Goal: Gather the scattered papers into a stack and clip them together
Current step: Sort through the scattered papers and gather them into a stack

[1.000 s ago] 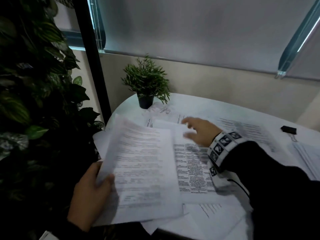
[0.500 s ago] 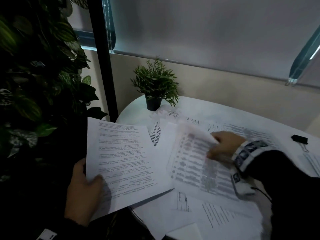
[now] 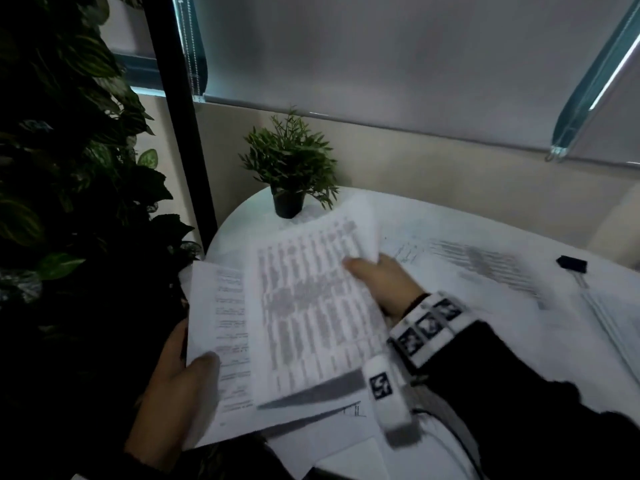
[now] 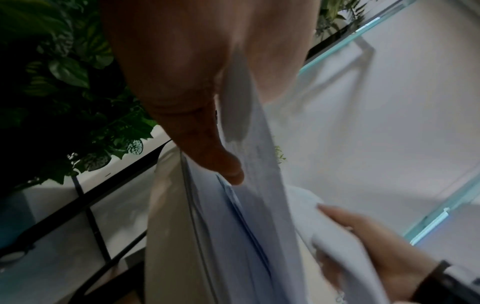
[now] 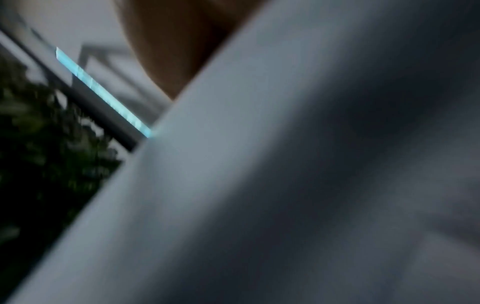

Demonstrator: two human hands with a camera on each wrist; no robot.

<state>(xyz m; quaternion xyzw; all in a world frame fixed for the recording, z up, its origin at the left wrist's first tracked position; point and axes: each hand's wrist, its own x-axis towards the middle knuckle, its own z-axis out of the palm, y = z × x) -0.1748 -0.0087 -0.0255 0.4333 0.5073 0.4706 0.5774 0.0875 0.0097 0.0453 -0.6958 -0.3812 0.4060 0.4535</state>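
My left hand grips a small stack of printed sheets by its left edge, thumb on top, off the table's left side. In the left wrist view the left hand pinches the stack of sheets edge-on. My right hand pinches a printed page at its right edge and holds it over the stack. A blurred page fills the right wrist view. More papers lie spread on the white round table. A black binder clip lies at the far right.
A small potted plant stands at the table's back left. Dense dark foliage and a black post line the left side. Another sheaf of paper lies at the right edge. A wall and blind run behind the table.
My right hand picked a printed page off the table and carried it left onto the stack. The left hand kept hold of the stack and turned it flatter.
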